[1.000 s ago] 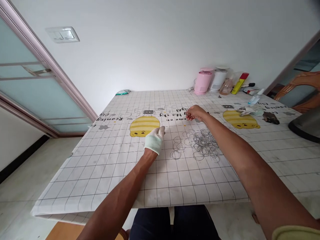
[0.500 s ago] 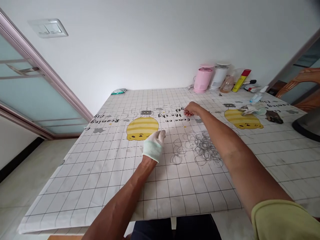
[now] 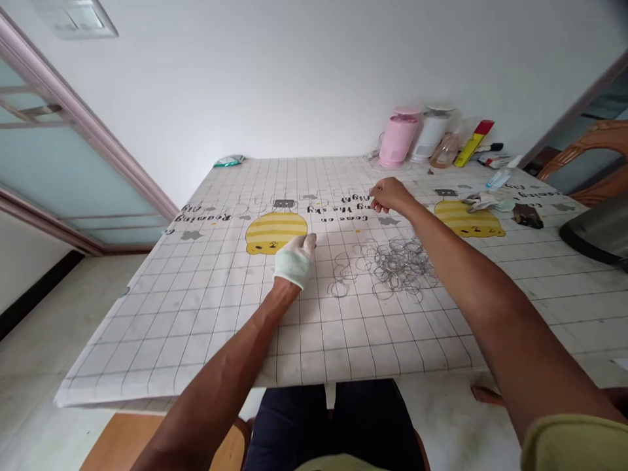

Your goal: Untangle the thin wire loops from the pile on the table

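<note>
My left hand (image 3: 296, 256), in a white and mint glove, is closed low over the tablecloth beside a printed yellow striped bear (image 3: 275, 230). Whatever its fingertips pinch is too small to make out. My right hand (image 3: 387, 195) is bare and hovers over the printed letters farther back, its fingers curled together; any thing between them cannot be made out. A loose tangle of thin grey wire rings (image 3: 400, 263) lies between my left hand and my right forearm, with a few rings (image 3: 339, 286) spread to its left.
Along the wall stand a pink device (image 3: 397, 140), a white device (image 3: 430, 137), bottles and a yellow-red can (image 3: 473, 144). A glove (image 3: 485, 200), a dark small object (image 3: 528, 216) and a dark rounded object (image 3: 596, 229) are on the right. A green packet (image 3: 229, 161) lies back left.
The view has tilted down, so the table sits higher in the picture. My right hand has shifted slightly right, away from my left hand. My left hand stays beside the printed bear.
</note>
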Demonstrator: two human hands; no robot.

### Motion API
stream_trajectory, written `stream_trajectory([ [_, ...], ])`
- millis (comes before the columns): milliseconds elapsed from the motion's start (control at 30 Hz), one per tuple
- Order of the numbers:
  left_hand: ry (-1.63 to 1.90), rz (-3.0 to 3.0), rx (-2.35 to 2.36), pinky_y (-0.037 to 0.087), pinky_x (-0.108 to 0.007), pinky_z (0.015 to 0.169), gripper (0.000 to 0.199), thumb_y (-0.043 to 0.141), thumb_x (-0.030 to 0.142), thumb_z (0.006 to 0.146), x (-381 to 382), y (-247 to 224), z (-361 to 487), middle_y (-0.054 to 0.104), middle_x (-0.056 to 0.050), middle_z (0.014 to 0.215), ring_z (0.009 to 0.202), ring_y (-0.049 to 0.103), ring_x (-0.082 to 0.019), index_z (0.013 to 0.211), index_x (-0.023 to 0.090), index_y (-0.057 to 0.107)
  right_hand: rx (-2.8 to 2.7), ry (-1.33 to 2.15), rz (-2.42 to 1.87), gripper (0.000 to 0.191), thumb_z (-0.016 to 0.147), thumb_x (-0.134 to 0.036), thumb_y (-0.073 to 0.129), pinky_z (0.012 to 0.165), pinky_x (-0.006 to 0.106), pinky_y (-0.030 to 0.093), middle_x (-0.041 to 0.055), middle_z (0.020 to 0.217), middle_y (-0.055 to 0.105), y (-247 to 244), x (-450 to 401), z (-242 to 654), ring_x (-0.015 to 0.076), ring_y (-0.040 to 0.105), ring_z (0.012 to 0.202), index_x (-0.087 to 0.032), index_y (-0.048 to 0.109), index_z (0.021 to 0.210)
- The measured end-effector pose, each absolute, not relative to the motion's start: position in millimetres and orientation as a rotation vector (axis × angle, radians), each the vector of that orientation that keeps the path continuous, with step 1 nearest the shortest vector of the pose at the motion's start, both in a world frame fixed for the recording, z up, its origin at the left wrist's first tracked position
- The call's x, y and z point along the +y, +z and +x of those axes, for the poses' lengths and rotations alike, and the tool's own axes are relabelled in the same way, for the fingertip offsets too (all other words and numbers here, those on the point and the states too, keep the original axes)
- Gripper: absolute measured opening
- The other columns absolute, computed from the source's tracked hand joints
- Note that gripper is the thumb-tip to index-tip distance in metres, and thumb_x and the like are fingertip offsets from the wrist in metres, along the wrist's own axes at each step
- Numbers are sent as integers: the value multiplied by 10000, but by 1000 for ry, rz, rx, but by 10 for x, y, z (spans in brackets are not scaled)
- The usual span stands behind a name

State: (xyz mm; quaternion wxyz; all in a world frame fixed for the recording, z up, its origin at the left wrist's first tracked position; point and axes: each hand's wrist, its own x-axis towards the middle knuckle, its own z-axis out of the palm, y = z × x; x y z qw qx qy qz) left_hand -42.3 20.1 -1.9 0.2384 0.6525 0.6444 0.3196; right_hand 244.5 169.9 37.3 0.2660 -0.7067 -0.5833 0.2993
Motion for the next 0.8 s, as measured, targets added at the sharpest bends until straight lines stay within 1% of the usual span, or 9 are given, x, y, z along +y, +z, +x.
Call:
stream_trajectory([
  [100, 903, 1699, 1758, 486, -309, 826, 446, 393, 456, 1013, 237, -29, -428, 772, -68, 907, 905, 686, -235, 847, 229, 739, -1948, 765, -1620, 136, 997, -259, 611, 504, 268, 448, 109, 869, 769, 393, 1258, 2340, 168, 653, 615, -163, 686, 937],
  [200, 914, 1660, 1758, 473, -311, 802, 428, 410, 443, 1000, 255, -45, -438, 767, -79, 889, 891, 680, -237, 818, 218, 725, -2238, 698, -1443, 130, 979, -271, 624, 619, 285, 490, 69, 911, 771, 343, 818, 2158, 185, 692, 745, -201, 729, 949],
  [300, 898, 1641, 1770, 459, -310, 774, 388, 434, 412, 984, 255, -52, -457, 762, -84, 879, 878, 672, -236, 799, 214, 712, -2469, 548, -1299, 136, 962, -235, 623, 769, 318, 506, 60, 1066, 751, 239, 542, 1977, 214, 688, 930, -230, 743, 1027],
  [367, 887, 1637, 1771, 453, -310, 764, 366, 446, 393, 971, 252, -49, -472, 759, -88, 878, 870, 668, -235, 787, 211, 705, -2566, 452, -1285, 151, 933, -181, 641, 813, 334, 487, 89, 1126, 716, 156, 473, 1885, 241, 661, 996, -215, 730, 1051],
  [433, 884, 1641, 1766, 450, -310, 763, 352, 454, 381, 962, 248, -42, -484, 759, -94, 886, 873, 666, -236, 779, 209, 700, -2631, 393, -1325, 109, 921, -161, 652, 787, 339, 465, 123, 1118, 682, 76, 465, 1821, 259, 638, 984, -194, 713, 1006],
  [500, 882, 1643, 1762, 449, -308, 762, 344, 457, 378, 955, 243, -33, -488, 760, -98, 892, 883, 664, -238, 778, 209, 698, -2654, 365, -1352, 63, 932, -156, 627, 755, 338, 446, 133, 1081, 656, 12, 476, 1787, 260, 620, 945, -187, 682, 925],
  [600, 884, 1633, 1760, 444, -304, 754, 333, 464, 376, 951, 228, -20, -479, 759, -98, 881, 890, 660, -238, 783, 208, 698, -2655, 350, -1331, 116, 942, -141, 588, 748, 337, 430, 121, 1032, 638, -14, 468, 1801, 249, 597, 911, -196, 618, 844],
  [700, 886, 1619, 1759, 438, -303, 750, 329, 465, 367, 950, 208, -8, -463, 754, -100, 869, 881, 657, -235, 789, 202, 700, -2591, 377, -1322, 125, 957, -149, 555, 716, 331, 415, 94, 970, 645, 74, 406, 1900, 226, 582, 851, -209, 566, 848],
  [800, 887, 1621, 1744, 439, -306, 756, 336, 457, 368, 956, 189, 3, -446, 750, -100, 876, 879, 658, -233, 803, 202, 706, -2410, 464, -1385, 98, 989, -200, 527, 651, 321, 387, 54, 898, 672, 228, 317, 2038, 199, 572, 758, -225, 557, 899],
])
